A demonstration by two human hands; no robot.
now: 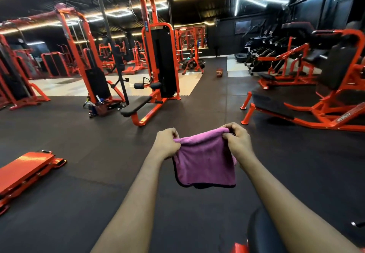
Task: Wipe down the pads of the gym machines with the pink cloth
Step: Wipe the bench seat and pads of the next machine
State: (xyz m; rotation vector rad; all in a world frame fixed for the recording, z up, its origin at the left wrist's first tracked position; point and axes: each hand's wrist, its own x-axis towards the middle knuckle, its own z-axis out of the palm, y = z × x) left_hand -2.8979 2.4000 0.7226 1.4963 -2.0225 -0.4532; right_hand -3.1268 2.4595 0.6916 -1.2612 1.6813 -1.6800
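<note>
left hand: pinches top left corner of pink cloth, fingers curled.
right hand: pinches top right corner likewise.
pink cloth: one, doubled over, hangs between both hands above the floor, touching no pad.
nearest pad: one, black, below right forearm.
farther pads: one bench seat, two rollers, on the middle machine.
progress: judged barely begun; no wiping under way, every pad seemingly left.
</note>
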